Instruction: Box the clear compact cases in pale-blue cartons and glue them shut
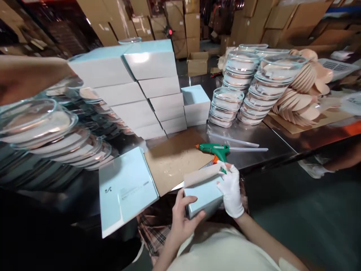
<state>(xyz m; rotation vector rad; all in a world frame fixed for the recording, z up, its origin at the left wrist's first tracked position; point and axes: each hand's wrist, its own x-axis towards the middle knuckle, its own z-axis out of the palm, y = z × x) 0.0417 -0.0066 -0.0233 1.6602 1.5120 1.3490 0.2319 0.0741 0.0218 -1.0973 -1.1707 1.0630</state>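
The small pale-blue cardboard box [204, 195] is at the near edge of the tabletop [254, 162], in front of the person's body, with its raised grey-brown cardboard flap [201, 176] on the far side. It lies between the 2 hands; its long axis appears to run left to right, rising slightly toward the right, roughly along that edge, though foreshortening makes this uncertain. The bare left hand [183, 218] grips the left end, with fingers and thumb spread around the corner. The right hand [231, 190], in a white glove with bare fingertips, is closed around the right end.

Just beyond the right hand, the nearer of the 2, lies a green plastic glue gun with orange nozzle and trigger [213, 148]. Its barrel runs left to right, nozzle to the left; its grip is partly hidden, so I cannot tell whether the gloved fingers touch it.

The flat pale-blue cardboard panel [128, 188], overhanging the tabletop's near edge to the left, bears 1 black curly mark and small lines of print, too fine to read. The glue gun's pale label is also illegible. No brand can be made out.
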